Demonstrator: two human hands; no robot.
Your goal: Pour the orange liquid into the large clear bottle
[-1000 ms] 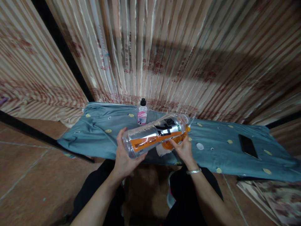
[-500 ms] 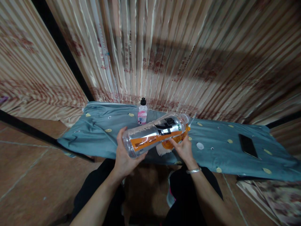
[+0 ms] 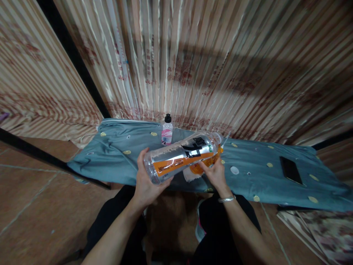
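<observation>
A large clear plastic bottle [image 3: 180,156] with a silver and orange label lies tilted across the middle of the view, its uncapped mouth to the right. My left hand [image 3: 149,180] is wrapped round the base of this bottle. Just under the neck, my right hand [image 3: 216,175] is closed on an orange see-through container [image 3: 197,168], which the bottle partly hides. A thin pale stick [image 3: 226,139] shows beside the bottle mouth. Below the orange container is a piece of white paper [image 3: 191,176]. I cannot tell whether anything flows out of the bottle.
A small bottle with a black top and pink label [image 3: 167,132] stands upright behind. On the blue-green cloth [image 3: 116,162] to the right lie a round white cap [image 3: 234,170] and a black phone [image 3: 291,170]. Striped curtains [image 3: 193,73] hang behind; a black pole [image 3: 74,59] stands left.
Almost nothing differs. The large bottle has rolled or shifted very slightly in my hands; both hands keep their places.
</observation>
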